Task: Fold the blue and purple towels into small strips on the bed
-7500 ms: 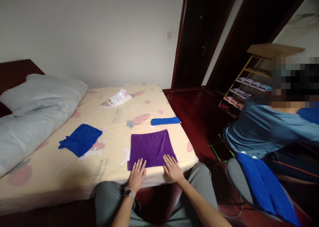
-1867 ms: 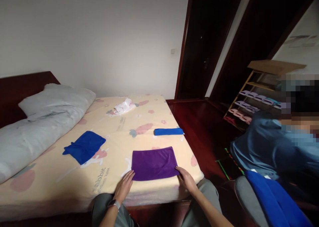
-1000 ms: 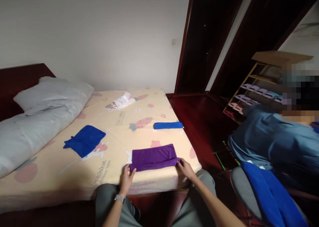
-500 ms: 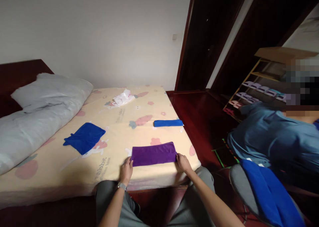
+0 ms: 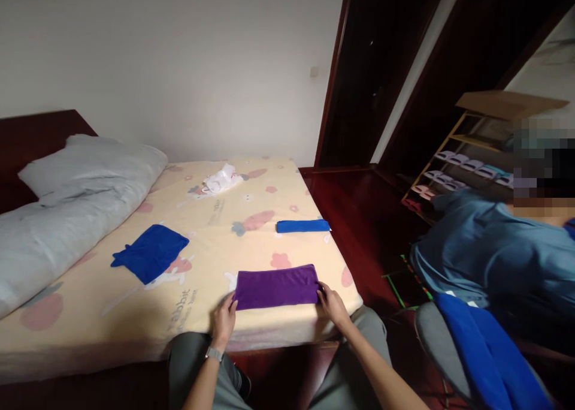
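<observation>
A purple towel (image 5: 276,286), folded into a narrow strip, lies on the bed near its front edge. My left hand (image 5: 223,317) is at the strip's left near corner, fingers together and pinching the cloth. At the strip's right end, my right hand (image 5: 333,305) has its fingers closed on the edge. A watch sits on my left wrist. A blue towel folded into a slim strip (image 5: 302,226) lies farther back near the bed's right edge. Another blue towel (image 5: 150,252) lies loosely spread to the left.
The bed sheet (image 5: 215,230) is yellow with cartoon prints. A grey pillow and duvet (image 5: 67,200) lie at the left, crumpled white plastic (image 5: 220,179) at the back. A person in a blue shirt (image 5: 489,254) crouches at the right beside a chair with blue cloth (image 5: 485,350) and a shoe rack (image 5: 462,164).
The purple towel has gone from a wide rectangle to a narrow strip, folded away from me. My hands moved from its near edge to its two ends.
</observation>
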The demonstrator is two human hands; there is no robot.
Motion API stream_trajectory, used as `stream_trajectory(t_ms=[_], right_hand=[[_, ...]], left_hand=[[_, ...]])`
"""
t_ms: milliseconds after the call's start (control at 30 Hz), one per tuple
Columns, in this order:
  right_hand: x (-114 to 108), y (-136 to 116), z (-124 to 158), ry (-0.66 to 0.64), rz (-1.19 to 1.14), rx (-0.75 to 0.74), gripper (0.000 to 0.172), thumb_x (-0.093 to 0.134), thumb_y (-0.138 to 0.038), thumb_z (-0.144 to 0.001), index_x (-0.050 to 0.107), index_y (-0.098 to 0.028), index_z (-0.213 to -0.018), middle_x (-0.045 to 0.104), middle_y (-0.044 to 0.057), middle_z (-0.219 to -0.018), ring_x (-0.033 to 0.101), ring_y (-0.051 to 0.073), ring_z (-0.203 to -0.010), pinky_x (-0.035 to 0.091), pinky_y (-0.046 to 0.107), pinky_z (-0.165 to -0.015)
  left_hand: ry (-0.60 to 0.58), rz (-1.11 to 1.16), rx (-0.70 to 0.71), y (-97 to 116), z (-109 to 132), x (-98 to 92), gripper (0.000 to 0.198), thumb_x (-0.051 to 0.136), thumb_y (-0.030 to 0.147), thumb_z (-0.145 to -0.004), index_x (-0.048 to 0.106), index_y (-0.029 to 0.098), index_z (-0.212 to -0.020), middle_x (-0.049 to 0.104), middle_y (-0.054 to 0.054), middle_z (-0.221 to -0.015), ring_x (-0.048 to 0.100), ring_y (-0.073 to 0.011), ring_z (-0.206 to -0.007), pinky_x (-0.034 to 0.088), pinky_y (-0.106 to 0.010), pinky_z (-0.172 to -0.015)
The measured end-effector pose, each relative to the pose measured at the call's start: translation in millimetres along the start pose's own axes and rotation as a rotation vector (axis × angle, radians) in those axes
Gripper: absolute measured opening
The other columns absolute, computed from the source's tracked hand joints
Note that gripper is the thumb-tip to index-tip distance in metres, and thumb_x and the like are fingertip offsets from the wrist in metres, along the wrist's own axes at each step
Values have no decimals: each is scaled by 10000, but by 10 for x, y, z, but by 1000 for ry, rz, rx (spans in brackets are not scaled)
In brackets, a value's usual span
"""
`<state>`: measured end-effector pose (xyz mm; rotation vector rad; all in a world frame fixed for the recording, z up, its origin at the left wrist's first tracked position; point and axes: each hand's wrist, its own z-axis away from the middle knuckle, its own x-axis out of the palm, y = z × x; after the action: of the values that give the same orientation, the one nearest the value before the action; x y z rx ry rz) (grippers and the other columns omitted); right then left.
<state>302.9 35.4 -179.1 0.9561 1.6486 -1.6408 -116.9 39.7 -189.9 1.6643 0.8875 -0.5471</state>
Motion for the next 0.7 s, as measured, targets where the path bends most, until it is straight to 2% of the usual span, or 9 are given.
stream_trajectory(t_ms=[100, 200, 267, 333, 400, 467, 533, 700], right_hand=[[-70, -107, 66, -8, 165, 13, 436, 328, -274, -1001, 528, -145, -1366, 715, 140, -1047, 658, 262, -962, 485, 366, -860], [-86, -368, 148, 124, 309, -37, 450, 420, -182, -930, 541, -158, -1364, 652, 171, -1213, 577, 313, -1131, 435, 454, -966], [-22, -583, 200, 164, 293, -177, 506, 474, -178, -889, 526, -174, -1392, 553, 163, -1386, 467, 333, -1286, 341, 500, -1088], [93, -758, 240, 94, 235, -357, 564, 485, -210, -885, 475, -194, -1449, 460, 117, -1500, 365, 318, -1391, 244, 499, -1170], [216, -830, 262, -2, 208, -474, 622, 466, -226, -891, 394, -211, -1509, 398, 74, -1555, 307, 289, -1443, 209, 489, -1200], [291, -773, 264, -57, 214, -514, 685, 449, -205, -877, 311, -210, -1548, 344, 54, -1584, 280, 261, -1466, 220, 476, -1207], [290, -613, 255, -79, 227, -532, 750, 449, -168, -842, 254, -201, -1565, 300, 50, -1600, 263, 243, -1477, 234, 464, -1210], [88, -142, 228, -62, 223, -479, 727, 429, -161, -858, 248, -149, -1562, 284, 86, -1599, 255, 240, -1481, 268, 477, -1208]], left_hand=[[33, -145, 109, 138, 28, -50, 388, 402, 331, -980, 650, 169, -1230, 715, -135, -1190, 682, -267, -1085, 538, -440, -969], [48, -265, 272, 469, 73, -59, 410, 385, 282, -987, 601, 186, -1322, 625, -124, -1352, 563, -277, -1270, 438, -471, -1085], [-55, -294, 418, 735, 91, -11, 451, 386, 278, -992, 510, 222, -1422, 523, -86, -1472, 455, -258, -1378, 363, -467, -1154], [-188, -308, 528, 945, 85, 70, 504, 394, 309, -995, 401, 263, -1497, 408, -53, -1561, 352, -246, -1448, 291, -481, -1200], [-278, -313, 553, 1029, 54, 147, 543, 401, 359, -996, 329, 291, -1530, 339, -48, -1597, 309, -253, -1470, 272, -504, -1207], [-339, -308, 532, 971, 7, 179, 564, 401, 401, -997, 293, 305, -1542, 338, -56, -1598, 337, -251, -1458, 305, -500, -1191], [-389, -300, 526, 810, -40, 151, 578, 393, 419, -1000, 257, 311, -1552, 346, -52, -1594, 361, -232, -1446, 330, -469, -1184], [-415, -294, 562, 366, -100, -69, 603, 392, 382, -1003, 201, 286, -1567, 341, -42, -1594, 326, -203, -1463, 297, -431, -1208]])
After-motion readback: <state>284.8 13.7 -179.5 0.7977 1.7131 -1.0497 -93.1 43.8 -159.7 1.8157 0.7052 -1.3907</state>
